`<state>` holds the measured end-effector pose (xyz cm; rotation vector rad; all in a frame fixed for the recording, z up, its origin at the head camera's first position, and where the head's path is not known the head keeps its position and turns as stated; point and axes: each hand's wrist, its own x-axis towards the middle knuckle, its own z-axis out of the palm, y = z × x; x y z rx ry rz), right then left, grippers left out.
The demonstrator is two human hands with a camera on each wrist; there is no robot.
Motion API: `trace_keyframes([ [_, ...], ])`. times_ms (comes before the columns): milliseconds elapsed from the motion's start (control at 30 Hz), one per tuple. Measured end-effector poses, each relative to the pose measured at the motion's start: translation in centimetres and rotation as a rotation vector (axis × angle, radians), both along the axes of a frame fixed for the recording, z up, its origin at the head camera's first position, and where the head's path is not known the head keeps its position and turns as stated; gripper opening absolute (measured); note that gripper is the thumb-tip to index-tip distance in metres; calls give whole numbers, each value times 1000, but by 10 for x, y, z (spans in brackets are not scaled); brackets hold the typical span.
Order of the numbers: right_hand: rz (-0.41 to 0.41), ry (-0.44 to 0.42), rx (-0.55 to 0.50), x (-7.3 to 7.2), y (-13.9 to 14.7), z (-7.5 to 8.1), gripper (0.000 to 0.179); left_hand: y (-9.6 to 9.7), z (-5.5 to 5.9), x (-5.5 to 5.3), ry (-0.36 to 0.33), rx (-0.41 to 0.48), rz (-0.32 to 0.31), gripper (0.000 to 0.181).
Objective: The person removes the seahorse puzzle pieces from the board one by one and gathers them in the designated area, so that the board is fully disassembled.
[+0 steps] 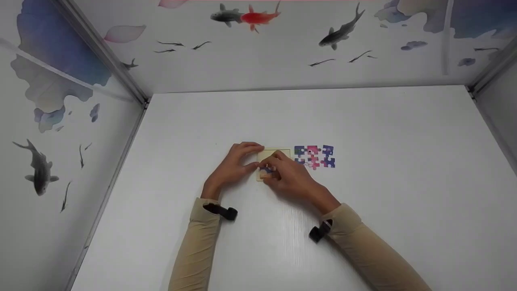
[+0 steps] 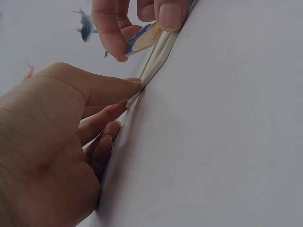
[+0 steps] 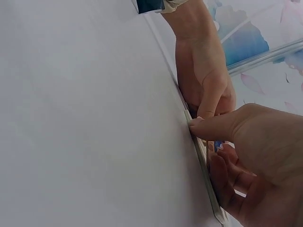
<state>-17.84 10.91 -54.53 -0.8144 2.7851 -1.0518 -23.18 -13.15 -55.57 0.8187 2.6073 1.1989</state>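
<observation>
A shallow pale wooden puzzle tray lies on the white table. My left hand holds the tray's left side, its thumb against the rim and its fingers around the far-left corner. Over the near-left part of the tray, my right hand holds a blue and tan jigsaw piece. In the left wrist view this jigsaw piece tilts up from the tray, with the right thumb at the rim. My right hand hides much of the tray's inside.
Several pink and purple jigsaw pieces lie in two rows just right of the tray, some partly behind the right hand. White panels with painted fish border the table at the back and left.
</observation>
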Motion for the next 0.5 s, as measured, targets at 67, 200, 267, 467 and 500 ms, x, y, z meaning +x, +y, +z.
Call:
trace_keyframes([
  [67,-1,14,5,0,-1,0,36,0,0,0,0,2,-1,45],
  [200,-6,27,22,1,-2,0,35,-1,0,0,-4,-1,3,46],
  [267,-7,29,26,1,-2,0,34,-1,0,0,-7,0,3,46],
  [467,-30,-5,-14,-1,0,-2,32,-1,-1,-1,-4,-1,-2,45],
  [500,-35,-8,-18,-1,0,-2,31,-1,-1,-1,-2,-3,-3,45],
])
